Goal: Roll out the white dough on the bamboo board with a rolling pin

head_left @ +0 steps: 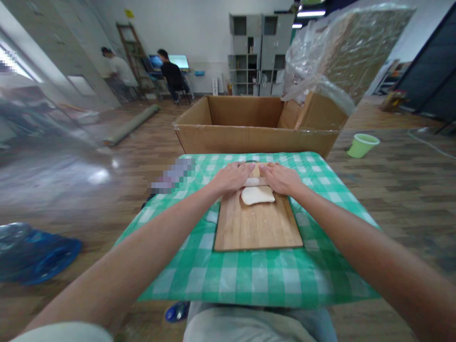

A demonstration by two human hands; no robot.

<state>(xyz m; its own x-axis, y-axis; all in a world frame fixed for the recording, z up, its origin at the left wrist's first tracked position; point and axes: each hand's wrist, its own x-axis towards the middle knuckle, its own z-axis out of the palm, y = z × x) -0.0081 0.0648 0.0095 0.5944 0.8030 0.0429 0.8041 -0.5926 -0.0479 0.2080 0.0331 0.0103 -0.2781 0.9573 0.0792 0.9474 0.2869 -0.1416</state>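
A flat, pale piece of dough (pixel 258 195) lies on a wooden cutting board (pixel 259 228). Just beyond the dough a light wooden rolling pin (pixel 256 181) lies crosswise, with only its middle showing. My left hand (pixel 233 176) is over the pin's left part, and my right hand (pixel 283 177) covers its right part. Both hands are closed over the pin, thumbs pointing inward; the undersides of the fingers are hidden.
A green-and-white checked cloth (pixel 249 280) covers the table. At its left edge lies a blurred-out object (pixel 173 175). A large cardboard box (pixel 249 137) stands right behind the table. On the floor are a green bucket (pixel 362 145) and blue plastic (pixel 46 251). Two people sit far back.
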